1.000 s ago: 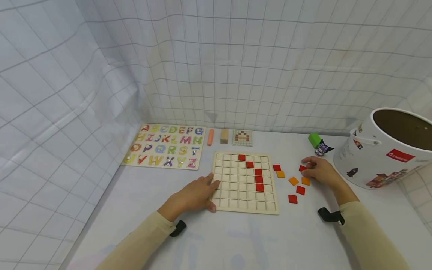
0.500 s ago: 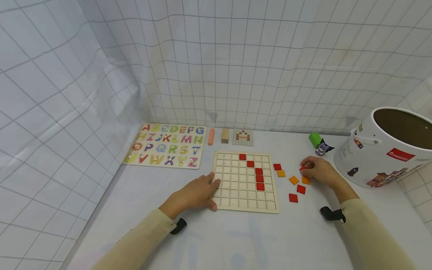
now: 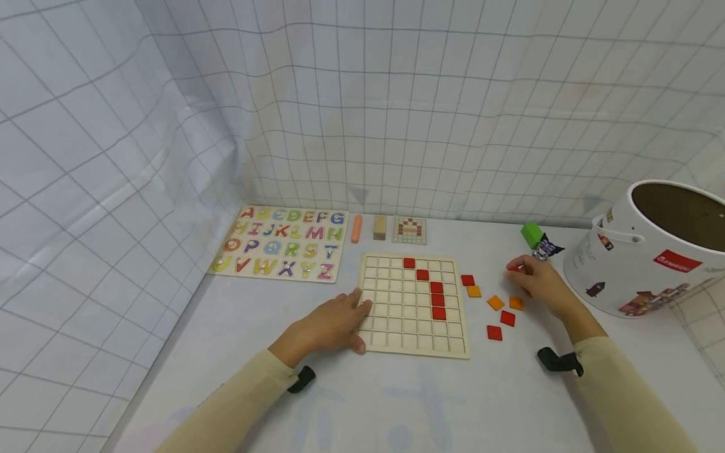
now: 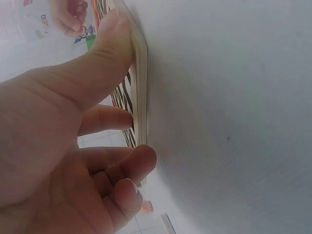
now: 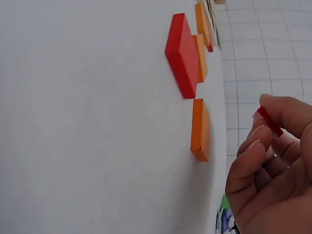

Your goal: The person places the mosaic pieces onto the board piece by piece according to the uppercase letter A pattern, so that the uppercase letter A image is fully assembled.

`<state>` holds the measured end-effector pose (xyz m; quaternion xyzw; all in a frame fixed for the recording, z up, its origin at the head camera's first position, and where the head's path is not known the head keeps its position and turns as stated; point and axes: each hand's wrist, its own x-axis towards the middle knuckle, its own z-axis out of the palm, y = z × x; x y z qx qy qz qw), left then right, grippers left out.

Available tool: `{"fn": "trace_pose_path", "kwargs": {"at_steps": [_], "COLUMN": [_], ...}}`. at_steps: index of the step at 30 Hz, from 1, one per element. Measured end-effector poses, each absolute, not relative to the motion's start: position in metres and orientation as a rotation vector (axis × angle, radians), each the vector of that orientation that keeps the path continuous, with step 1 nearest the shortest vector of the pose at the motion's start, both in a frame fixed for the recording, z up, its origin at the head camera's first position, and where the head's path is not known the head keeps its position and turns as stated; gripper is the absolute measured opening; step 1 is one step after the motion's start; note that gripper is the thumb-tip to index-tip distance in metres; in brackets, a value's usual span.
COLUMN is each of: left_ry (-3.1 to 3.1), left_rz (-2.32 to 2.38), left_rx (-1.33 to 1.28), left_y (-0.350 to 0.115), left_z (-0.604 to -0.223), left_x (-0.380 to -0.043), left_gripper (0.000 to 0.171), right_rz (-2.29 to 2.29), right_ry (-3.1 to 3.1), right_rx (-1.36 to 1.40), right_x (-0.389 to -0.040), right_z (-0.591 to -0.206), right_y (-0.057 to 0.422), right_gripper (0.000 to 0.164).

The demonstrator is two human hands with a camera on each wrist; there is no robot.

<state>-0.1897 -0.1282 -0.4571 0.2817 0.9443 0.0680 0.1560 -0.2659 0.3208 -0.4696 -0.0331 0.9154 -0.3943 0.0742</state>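
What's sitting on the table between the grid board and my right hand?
Loose tiles: a red tile and orange tile beside the grid board, another orange tile nearer the right hand, head view.

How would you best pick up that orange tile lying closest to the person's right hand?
Probably from above, pinching two opposite side edges. The orange tile is a thin flat square lying face down on the white table, so only its low edges offer a hold. The right hand already pinches a red tile between its fingertips in much that way.

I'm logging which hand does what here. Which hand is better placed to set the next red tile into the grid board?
Probably the right hand: it already pinches a red tile. The left hand rests on the grid board edge.
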Motion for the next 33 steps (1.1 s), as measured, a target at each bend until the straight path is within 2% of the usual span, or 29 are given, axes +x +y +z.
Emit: {"fn": "trace_pose_path", "kwargs": {"at_steps": [10, 26, 33], "left_ry": [2.698, 2.684, 2.694], "left_rz": [0.209, 0.253, 0.233], "left_rx": [0.786, 0.753, 0.771], "left_y": [-0.127, -0.129, -0.130], "left_z": [-0.458, -0.458, -0.456], "left_x": [-0.190, -0.188, -0.187], "left_gripper": [0.092, 0.092, 0.093], "right_rz": [-1.666, -1.783, -1.685], "right_ry": [2.514, 2.071, 2.020], "right_rx": [0.073, -0.114, -0.235], "right_x": [-0.266, -0.280, -0.287], "right_z": [-0.460, -0.465, -0.464], "right_y": [0.289, 0.186, 0.142], "right_gripper": [0.052, 0.053, 0.042]}}
